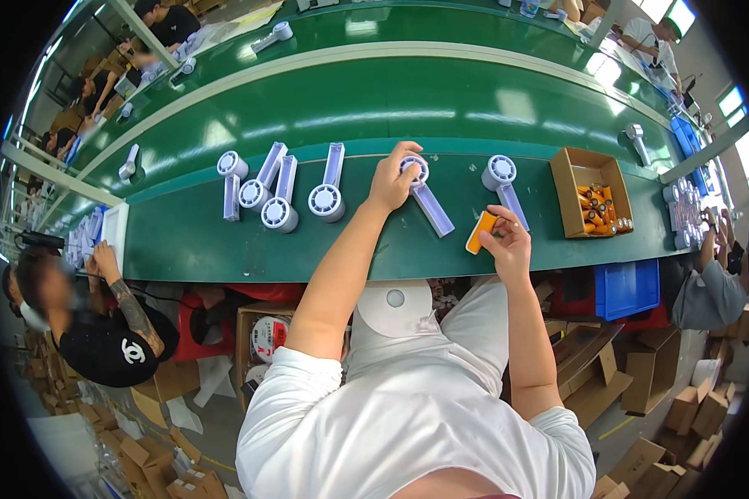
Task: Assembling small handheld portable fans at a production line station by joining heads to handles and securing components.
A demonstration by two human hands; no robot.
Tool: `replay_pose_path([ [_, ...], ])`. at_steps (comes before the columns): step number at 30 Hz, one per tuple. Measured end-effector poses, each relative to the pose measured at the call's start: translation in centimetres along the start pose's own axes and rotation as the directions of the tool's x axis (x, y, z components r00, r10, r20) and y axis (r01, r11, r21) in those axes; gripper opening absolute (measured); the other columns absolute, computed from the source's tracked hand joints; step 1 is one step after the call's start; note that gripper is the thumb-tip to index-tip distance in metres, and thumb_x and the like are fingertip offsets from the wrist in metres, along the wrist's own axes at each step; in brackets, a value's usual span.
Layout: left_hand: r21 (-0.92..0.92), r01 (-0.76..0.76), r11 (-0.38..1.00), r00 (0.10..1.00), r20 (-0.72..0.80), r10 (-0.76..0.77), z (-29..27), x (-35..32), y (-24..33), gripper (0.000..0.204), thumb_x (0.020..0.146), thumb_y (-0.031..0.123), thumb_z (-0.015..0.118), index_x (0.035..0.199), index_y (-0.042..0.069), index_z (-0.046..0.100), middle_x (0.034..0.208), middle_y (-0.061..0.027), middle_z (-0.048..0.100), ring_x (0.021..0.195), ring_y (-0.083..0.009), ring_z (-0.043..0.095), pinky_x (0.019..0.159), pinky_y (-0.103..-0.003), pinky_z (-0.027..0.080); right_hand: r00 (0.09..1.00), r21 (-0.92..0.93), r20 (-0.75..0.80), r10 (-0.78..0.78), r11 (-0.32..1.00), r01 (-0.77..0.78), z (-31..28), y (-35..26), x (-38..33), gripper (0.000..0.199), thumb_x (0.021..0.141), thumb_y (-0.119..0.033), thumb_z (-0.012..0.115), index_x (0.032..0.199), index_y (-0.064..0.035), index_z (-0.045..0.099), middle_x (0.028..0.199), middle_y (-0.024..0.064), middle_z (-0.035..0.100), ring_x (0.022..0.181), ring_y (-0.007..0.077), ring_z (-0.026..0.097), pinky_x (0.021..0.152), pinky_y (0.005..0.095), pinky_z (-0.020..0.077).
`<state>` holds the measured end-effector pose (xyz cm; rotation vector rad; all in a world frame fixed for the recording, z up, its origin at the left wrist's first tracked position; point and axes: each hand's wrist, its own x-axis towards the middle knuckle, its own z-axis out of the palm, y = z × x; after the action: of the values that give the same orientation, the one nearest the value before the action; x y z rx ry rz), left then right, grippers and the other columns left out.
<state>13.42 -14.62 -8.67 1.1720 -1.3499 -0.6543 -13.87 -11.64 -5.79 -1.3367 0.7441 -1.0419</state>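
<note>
My left hand [394,179] is closed round the round head of a pale lilac handheld fan [433,209], whose open, trough-like handle points toward me and to the right. Between the fingers of my right hand [508,241] is a flat orange piece with a white edge [479,232], held just above the bench's near edge. Right behind that hand lies another handheld fan [501,173], its handle partly hidden by my fingers. Several more fans [326,201] lie to the left, their handles also hollow and open.
A cardboard box [567,195] with orange cylindrical pieces stands on the green bench [225,249] at the right. A conveyor belt [374,100] runs behind, carrying a few fans. A white disc [394,308] rests on my lap. Co-workers sit at both sides; a blue bin [627,291] is at lower right.
</note>
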Motion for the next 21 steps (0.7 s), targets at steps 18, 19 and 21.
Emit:
replay_pose_path([
  [18, 0.117, -0.094, 0.989, 0.996, 0.005, 0.094, 0.0, -0.3, 1.2, 0.023, 0.087, 0.015, 0.051, 0.107, 0.007, 0.056, 0.086, -0.0118, 0.07, 0.078, -0.0305, 0.068, 0.07, -0.036, 0.051, 0.92, -0.88, 0.365, -0.142, 0.27, 0.391, 8.7, -2.9, 3.6, 0.036, 0.082, -0.012, 0.071, 0.116, -0.0054, 0.062, 0.081, 0.01, 0.06, 0.071, 0.0271, 0.062, 0.061, 0.0381, 0.0495],
  [19, 0.124, -0.095, 0.988, 0.995, -0.005, 0.097, 0.1, -0.3, 1.3, 0.022, 0.086, 0.014, 0.051, 0.106, 0.007, 0.056, 0.086, -0.0122, 0.07, 0.078, -0.0315, 0.068, 0.07, -0.037, 0.052, 0.921, -0.882, 0.364, -0.137, 0.266, 0.388, 8.7, -3.1, 3.6, 0.036, 0.082, -0.012, 0.071, 0.116, -0.0054, 0.062, 0.081, 0.01, 0.06, 0.071, 0.0271, 0.062, 0.061, 0.0381, 0.0495],
  [21, 0.145, -0.102, 0.984, 0.994, -0.019, 0.106, 0.0, -0.4, 1.1, 0.022, 0.086, 0.014, 0.051, 0.106, 0.008, 0.056, 0.086, -0.0118, 0.07, 0.077, -0.0318, 0.068, 0.069, -0.038, 0.052, 0.926, -0.909, 0.376, 0.032, 0.21, 0.361, 9.1, -4.2, 3.9, 0.034, 0.082, -0.015, 0.069, 0.115, -0.0068, 0.062, 0.083, 0.0094, 0.06, 0.075, 0.0288, 0.062, 0.06, 0.0391, 0.0492],
])
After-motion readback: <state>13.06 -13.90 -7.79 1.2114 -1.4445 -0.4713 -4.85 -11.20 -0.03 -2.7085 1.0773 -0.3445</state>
